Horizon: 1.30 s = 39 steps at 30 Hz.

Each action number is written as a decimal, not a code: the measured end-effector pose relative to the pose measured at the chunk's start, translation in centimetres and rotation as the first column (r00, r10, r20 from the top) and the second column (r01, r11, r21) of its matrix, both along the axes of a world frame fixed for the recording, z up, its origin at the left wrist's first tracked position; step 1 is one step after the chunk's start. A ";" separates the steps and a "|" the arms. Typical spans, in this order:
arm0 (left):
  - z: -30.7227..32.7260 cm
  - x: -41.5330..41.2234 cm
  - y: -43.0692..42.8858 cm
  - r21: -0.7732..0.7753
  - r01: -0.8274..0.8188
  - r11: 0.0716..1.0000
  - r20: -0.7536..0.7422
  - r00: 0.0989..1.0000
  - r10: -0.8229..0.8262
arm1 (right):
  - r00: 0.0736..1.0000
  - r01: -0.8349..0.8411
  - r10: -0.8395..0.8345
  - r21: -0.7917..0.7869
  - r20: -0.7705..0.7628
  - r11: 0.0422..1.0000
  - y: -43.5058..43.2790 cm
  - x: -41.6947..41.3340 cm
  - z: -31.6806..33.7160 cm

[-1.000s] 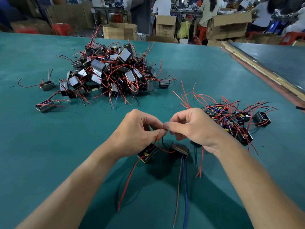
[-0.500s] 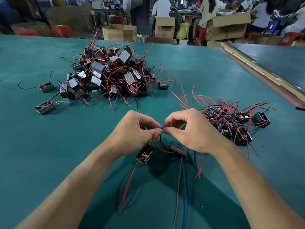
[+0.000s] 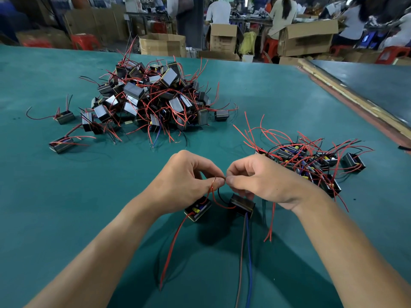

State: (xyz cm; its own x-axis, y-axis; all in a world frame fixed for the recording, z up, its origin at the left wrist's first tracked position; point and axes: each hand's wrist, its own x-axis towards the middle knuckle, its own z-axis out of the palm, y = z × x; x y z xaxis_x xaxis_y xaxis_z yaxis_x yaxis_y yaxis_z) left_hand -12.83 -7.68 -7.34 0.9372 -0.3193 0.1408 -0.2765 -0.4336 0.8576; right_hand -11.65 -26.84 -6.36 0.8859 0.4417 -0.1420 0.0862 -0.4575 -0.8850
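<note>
Wire ends [image 3: 224,178] stay pinched between my left fingers [image 3: 216,181] and right fingers [image 3: 234,180]; nothing shifted, so the twist seems unfinished.

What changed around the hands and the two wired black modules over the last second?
Hardly anything. The left hand and right hand sank slightly toward the green table, fingers still pinching the thin wire ends together; nothing was taken or let go. The black box-shaped module with a red lead, the black module with brown and blue leads, the large heap of wired modules and the smaller pile stayed put.
</note>
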 end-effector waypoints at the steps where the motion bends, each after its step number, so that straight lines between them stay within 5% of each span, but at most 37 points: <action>1: 0.0 0.1 0.0 -0.011 0.001 1.000 -0.002 1.000 -0.001 | 1.000 0.019 -0.019 0.012 -0.001 1.000 0.0 0.1 0.0; 8: -0.6 1.0 0.4 -0.009 -0.082 0.997 -0.089 0.993 0.081 | 0.979 0.163 -0.149 -0.089 0.142 0.983 0.1 0.8 -0.9; 13: -1.4 2.3 1.7 -0.006 -0.399 0.917 0.033 0.916 0.399 | 0.699 0.649 -0.538 -0.100 0.471 0.754 -0.7 2.1 -1.6; 15: -1.4 2.6 2.2 -0.008 -0.458 0.889 0.060 0.887 0.457 | 0.584 0.733 -0.615 -0.018 0.529 0.680 -1.1 2.2 -1.3; 17: -1.5 2.8 2.3 -0.002 -0.497 0.868 0.067 0.866 0.496 | 0.540 0.683 -0.612 0.126 0.578 0.720 -0.7 1.8 -1.0; 19: -1.6 3.0 2.2 0.002 -0.519 0.855 0.071 0.853 0.518 | 0.613 0.489 -0.501 0.205 0.610 0.848 0.5 0.7 -0.4; 21: -1.8 3.1 2.2 0.014 -0.535 0.845 0.091 0.842 0.532 | 0.755 0.242 -0.243 0.086 0.609 0.966 1.9 -0.4 -0.8; 25: -2.0 3.4 2.5 0.026 -0.553 0.833 0.110 0.829 0.548 | 0.833 0.007 0.221 -0.410 0.507 0.912 3.5 -0.9 -3.3; 31: -2.6 3.8 3.2 -0.006 -0.598 0.802 0.092 0.798 0.596 | 0.841 0.124 0.277 -0.665 0.464 0.736 2.5 0.4 -4.4; 39: -3.1 4.6 4.5 0.036 -0.670 0.741 0.092 0.741 0.665 | 0.921 0.299 0.037 -0.765 0.388 0.571 1.4 2.4 -4.7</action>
